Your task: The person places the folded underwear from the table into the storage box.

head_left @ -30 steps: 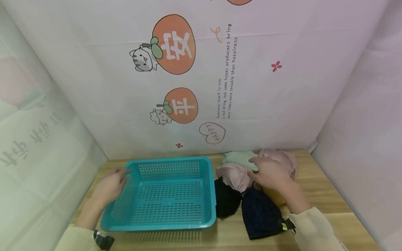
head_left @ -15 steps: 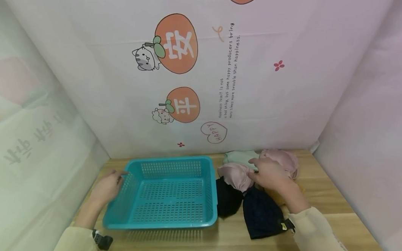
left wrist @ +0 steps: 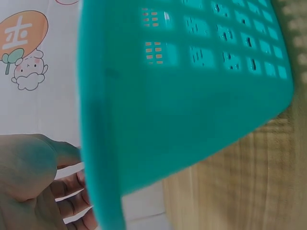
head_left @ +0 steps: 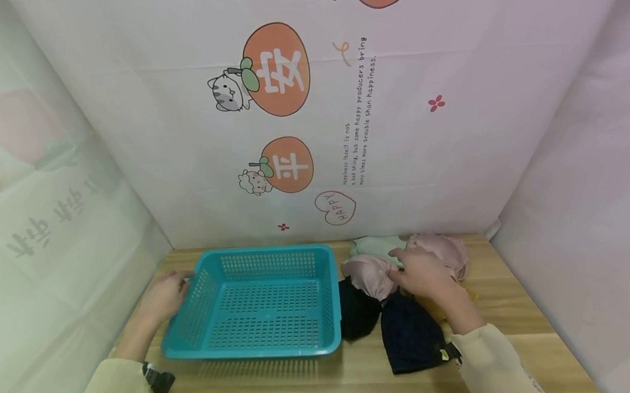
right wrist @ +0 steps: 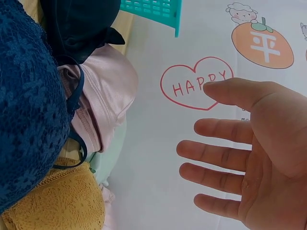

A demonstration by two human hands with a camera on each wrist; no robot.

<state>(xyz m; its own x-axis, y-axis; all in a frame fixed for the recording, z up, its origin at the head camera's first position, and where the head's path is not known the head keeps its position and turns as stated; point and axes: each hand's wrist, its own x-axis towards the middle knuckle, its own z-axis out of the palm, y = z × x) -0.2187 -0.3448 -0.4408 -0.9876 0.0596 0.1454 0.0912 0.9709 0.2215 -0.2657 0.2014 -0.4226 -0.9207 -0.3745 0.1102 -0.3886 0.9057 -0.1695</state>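
Observation:
A turquoise plastic basket (head_left: 314,354) stands on the table at the left centre. My left hand (head_left: 164,295) is at its left rim with fingers loosely bent; in the left wrist view the rim (left wrist: 98,115) covers the fingertips. My right hand (head_left: 423,273) hovers over a heap of bras, and the right wrist view shows its fingers stretched out and holding nothing. The heap includes a dark blue lace bra (head_left: 411,338), a black one (head_left: 357,311), a pale pink satin one (head_left: 372,276) and a mustard lace bra (right wrist: 60,201), partly hidden by my right arm in the head view.
Behind the heap lie a mint green garment (head_left: 376,245) and a dusty pink bra (head_left: 446,251) against the printed back sheet (head_left: 391,165). White sheets (head_left: 575,234) also close off both sides. The wooden table (head_left: 262,389) runs along the front.
My left hand has slid slightly left and down, its fingers drawing back from over the basket's left rim. My right hand stays over the bras. The view has shifted slightly.

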